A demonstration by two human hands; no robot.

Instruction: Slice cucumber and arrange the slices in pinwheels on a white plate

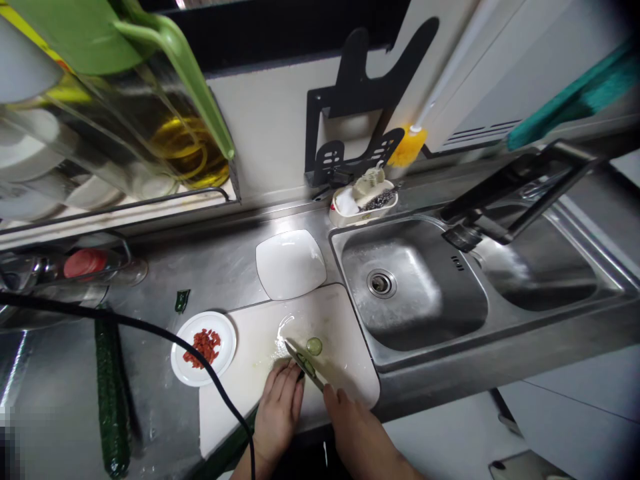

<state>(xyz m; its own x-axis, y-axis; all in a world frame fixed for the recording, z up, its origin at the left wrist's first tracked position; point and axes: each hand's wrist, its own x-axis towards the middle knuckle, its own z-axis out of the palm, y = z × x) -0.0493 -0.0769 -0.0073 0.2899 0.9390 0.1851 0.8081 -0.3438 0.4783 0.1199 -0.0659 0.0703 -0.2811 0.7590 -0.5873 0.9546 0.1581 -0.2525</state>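
On the white cutting board [245,340], my left hand [280,403] is closed over a dark green cucumber [231,445], whose long end shows to the left beneath my wrist. My right hand [350,420] grips a kitchen knife [306,365], its blade pointing up and left, close beside my left fingertips. A round cucumber slice [315,346] lies flat to the right of the blade, and more cut pieces show right against it. My fingers hide the cucumber's cut end.
A white plate of small red pieces [202,348] sits at the board's left, with another whole cucumber [111,393] beyond it. A white square dish [291,265] stands behind the board. The sink [415,287] is at right; a black cable [150,327] crosses the view.
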